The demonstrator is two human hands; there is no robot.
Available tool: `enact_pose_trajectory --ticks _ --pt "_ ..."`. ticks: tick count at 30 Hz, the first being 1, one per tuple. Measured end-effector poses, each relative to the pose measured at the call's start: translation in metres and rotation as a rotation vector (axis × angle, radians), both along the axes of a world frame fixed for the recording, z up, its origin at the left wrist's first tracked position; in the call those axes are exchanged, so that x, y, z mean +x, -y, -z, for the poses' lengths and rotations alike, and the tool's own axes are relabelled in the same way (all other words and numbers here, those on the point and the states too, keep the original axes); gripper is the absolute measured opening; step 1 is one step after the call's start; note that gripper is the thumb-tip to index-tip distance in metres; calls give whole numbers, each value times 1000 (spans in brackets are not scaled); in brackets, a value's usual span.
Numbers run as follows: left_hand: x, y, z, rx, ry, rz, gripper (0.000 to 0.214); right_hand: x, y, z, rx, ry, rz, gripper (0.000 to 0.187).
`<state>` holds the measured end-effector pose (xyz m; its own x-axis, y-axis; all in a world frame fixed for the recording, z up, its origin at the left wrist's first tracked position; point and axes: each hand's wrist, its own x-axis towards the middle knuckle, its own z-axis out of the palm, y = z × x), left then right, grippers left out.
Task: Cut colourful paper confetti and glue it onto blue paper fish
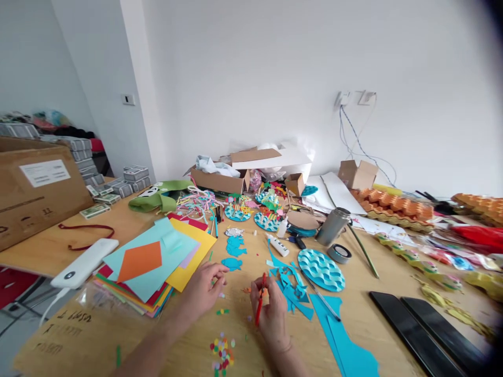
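My right hand [272, 310] grips red-handled scissors [260, 305], held upright over the wooden table [377, 335]. My left hand [206, 285] is just to its left, fingers pinched on a small scrap of paper too small to tell its colour. Between and below the hands lie tiny coloured paper dots [222, 355]. Blue paper offcuts [293, 288] lie right of the scissors. Blue fish cutouts [234, 251] lie beyond my left hand.
A stack of coloured paper sheets [153, 262] lies to the left, a white power bank [84, 263] beyond it. A blue wave disc [321, 269], glue bottle [278, 245], metal flask [332, 226], tape roll [339, 253], cardboard boxes [220, 180], egg trays [393, 207] and two black slabs [424, 330] crowd the table.
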<state>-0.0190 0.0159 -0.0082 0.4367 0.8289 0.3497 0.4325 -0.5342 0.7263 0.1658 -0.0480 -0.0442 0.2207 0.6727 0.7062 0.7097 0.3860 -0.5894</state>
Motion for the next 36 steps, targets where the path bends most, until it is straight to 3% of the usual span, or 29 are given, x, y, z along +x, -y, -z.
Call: enact_pose_trajectory --ticks 4,8,11,19,23,30,33,36 --pt "-18 6 -5 122 -155 115 32 1 0 -2 -45 -56 31 10" --pt "-32 16 6 182 -318 227 51 4 -3 -3 -37 -72 71 11" --pt "-36 24 16 212 -402 250 51 6 -4 -1 -29 -69 68 11" --pt "-33 31 24 283 -451 214 52 7 -4 -1 -65 -62 87 13" --pt "-29 30 28 280 -480 210 50 6 -4 -2 -66 -54 77 14" --pt "-27 25 31 299 -447 89 46 7 -4 0 -56 -63 66 13" --pt "-25 24 33 297 -451 138 46 7 -5 2 -84 -64 63 16" --pt "-24 23 34 270 -440 91 44 8 -5 2 -124 -62 51 19"
